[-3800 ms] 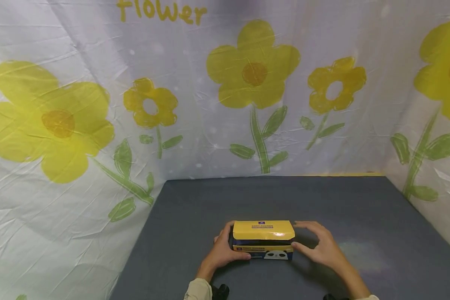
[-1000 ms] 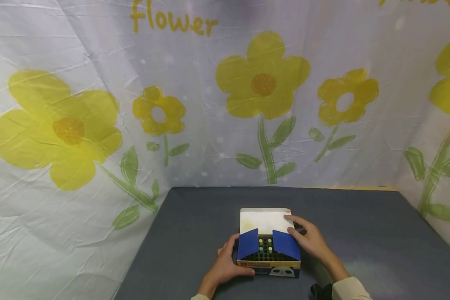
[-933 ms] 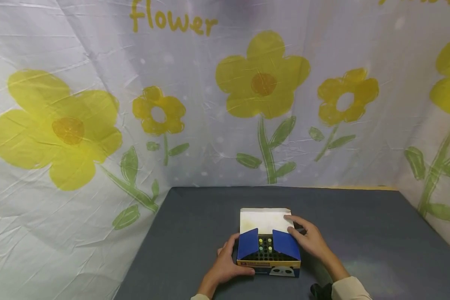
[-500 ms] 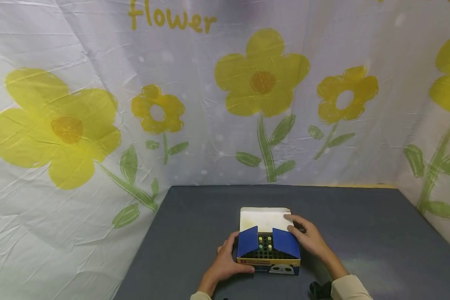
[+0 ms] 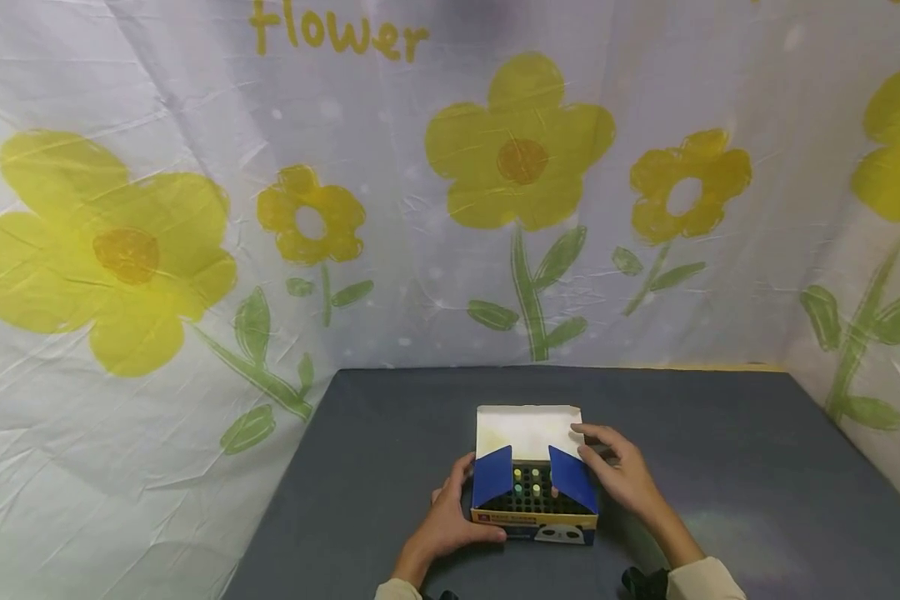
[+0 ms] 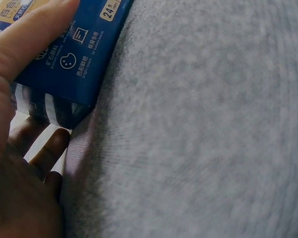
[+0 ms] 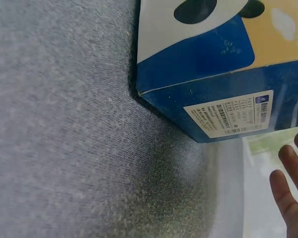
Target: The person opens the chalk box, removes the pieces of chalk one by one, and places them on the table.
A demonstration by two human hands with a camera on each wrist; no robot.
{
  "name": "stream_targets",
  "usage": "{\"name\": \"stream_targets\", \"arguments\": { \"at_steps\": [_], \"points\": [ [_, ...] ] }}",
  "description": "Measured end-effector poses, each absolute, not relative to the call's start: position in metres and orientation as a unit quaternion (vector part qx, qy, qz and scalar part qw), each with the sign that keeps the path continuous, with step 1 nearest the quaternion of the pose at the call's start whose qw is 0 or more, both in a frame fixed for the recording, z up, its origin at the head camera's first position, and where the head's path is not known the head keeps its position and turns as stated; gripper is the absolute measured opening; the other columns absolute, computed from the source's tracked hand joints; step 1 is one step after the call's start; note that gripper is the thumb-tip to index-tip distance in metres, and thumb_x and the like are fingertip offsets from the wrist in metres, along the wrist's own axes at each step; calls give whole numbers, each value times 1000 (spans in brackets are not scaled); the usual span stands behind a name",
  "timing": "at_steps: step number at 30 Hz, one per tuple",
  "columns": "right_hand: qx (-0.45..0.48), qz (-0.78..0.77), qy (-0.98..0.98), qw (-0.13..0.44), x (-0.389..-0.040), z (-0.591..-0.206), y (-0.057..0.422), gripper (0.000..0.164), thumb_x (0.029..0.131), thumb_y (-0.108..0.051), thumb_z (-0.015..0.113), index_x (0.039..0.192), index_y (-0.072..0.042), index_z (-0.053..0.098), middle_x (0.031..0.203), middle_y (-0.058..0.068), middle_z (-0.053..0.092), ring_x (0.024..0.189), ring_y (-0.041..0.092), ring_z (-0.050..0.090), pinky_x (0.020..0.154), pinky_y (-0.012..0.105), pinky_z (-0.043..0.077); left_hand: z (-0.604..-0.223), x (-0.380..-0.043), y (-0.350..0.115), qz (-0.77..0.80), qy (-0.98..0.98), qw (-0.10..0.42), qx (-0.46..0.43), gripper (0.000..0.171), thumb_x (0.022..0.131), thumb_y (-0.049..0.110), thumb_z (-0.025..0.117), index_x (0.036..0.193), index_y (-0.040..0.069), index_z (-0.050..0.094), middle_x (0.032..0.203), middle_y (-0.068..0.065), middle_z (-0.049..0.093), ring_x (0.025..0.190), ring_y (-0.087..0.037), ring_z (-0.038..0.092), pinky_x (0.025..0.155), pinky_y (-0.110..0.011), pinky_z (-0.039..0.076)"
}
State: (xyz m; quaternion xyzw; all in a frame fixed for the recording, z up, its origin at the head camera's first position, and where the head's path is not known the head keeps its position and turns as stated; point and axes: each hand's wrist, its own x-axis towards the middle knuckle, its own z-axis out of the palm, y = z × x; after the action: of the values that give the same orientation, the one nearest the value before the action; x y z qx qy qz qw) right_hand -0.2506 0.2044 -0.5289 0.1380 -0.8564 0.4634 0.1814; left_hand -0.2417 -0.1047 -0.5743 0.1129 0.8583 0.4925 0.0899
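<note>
Blue and yellow, a box (image 5: 528, 525) stretches lengthwise between the left hand (image 5: 447, 518), gripping its end, and the right hand (image 5: 630, 479), fingers extended, touching its raised lid (image 5: 525, 427).

From my end I see a dark grey worktop (image 5: 390, 450), a thin yellow strip (image 5: 705, 367) along its far edge, and a creased white sheet (image 5: 397, 108) behind, showing yellow flowers (image 5: 521, 125) and the word "flower" (image 5: 342, 35).

The blue-and-yellow box (image 5: 523, 529), a panda (image 5: 560, 533) on its front, sits flat on the grey table (image 5: 720, 467). Its white-lined lid (image 5: 525, 429) is raised; between two blue flaps (image 5: 492, 479), coloured tips (image 5: 536, 490) show.
</note>
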Motion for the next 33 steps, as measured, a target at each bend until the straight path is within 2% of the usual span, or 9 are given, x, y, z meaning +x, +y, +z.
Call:
{"name": "stream_targets", "arguments": {
  "at_steps": [5, 8, 10, 14, 20, 28, 33],
  "points": [
    [139, 439, -860, 221, -248, -524, 204, 30, 98, -14, 68, 127, -15, 71, 126, 6, 67, 115, 6, 53, 87, 44, 50, -572, -244, -109, 520, 839, 72, 144, 122, 71, 49, 91, 163, 34, 13, 160, -7, 40, 139, -33, 43, 106, -70, 28],
    [137, 426, -863, 234, -246, -521, 205, 29, 96, -14, 70, 124, -16, 72, 124, 5, 66, 116, -4, 45, 87, 47, 47, -569, -244, -111, 540, 824, 62, 157, 115, 74, 46, 90, 161, 39, 16, 161, -6, 38, 141, -33, 44, 110, -70, 28],
    [141, 423, -863, 236, -244, -521, 207, 29, 94, -14, 72, 123, -15, 72, 121, 4, 66, 113, -5, 43, 86, 49, 46, -566, -243, -113, 543, 823, 55, 156, 110, 74, 44, 90, 159, 43, 20, 161, -4, 35, 144, -33, 41, 111, -69, 32],
    [161, 415, -866, 228, -241, -522, 211, 32, 89, -15, 77, 120, -11, 72, 116, 5, 65, 109, 5, 44, 84, 51, 41, -561, -243, -114, 527, 834, 35, 156, 103, 72, 43, 92, 155, 41, 32, 159, -3, 32, 148, -32, 33, 112, -66, 34],
    [189, 400, -876, 190, -234, -525, 216, 43, 84, -24, 81, 124, -12, 68, 119, 5, 61, 113, 21, 42, 91, 54, 28, -553, -245, -113, 490, 855, 9, 170, 92, 72, 45, 91, 151, 37, 44, 149, -3, 35, 141, -29, 30, 109, -67, 33],
    [202, 364, -897, 147, -227, -519, 215, 56, 77, -37, 87, 125, -17, 67, 120, 2, 56, 114, 26, 42, 88, 49, 23, -541, -247, -111, 455, 872, -2, 178, 83, 75, 49, 88, 147, 35, 50, 150, -5, 36, 142, -32, 27, 107, -71, 29],
    [205, 316, -915, 143, -227, -516, 212, 61, 71, -46, 89, 122, -21, 67, 118, 1, 55, 113, 27, 43, 86, 47, 23, -534, -250, -108, 427, 883, -13, 196, 77, 74, 53, 87, 142, 33, 56, 150, -8, 37, 141, -33, 29, 107, -70, 27]
  ]
}}
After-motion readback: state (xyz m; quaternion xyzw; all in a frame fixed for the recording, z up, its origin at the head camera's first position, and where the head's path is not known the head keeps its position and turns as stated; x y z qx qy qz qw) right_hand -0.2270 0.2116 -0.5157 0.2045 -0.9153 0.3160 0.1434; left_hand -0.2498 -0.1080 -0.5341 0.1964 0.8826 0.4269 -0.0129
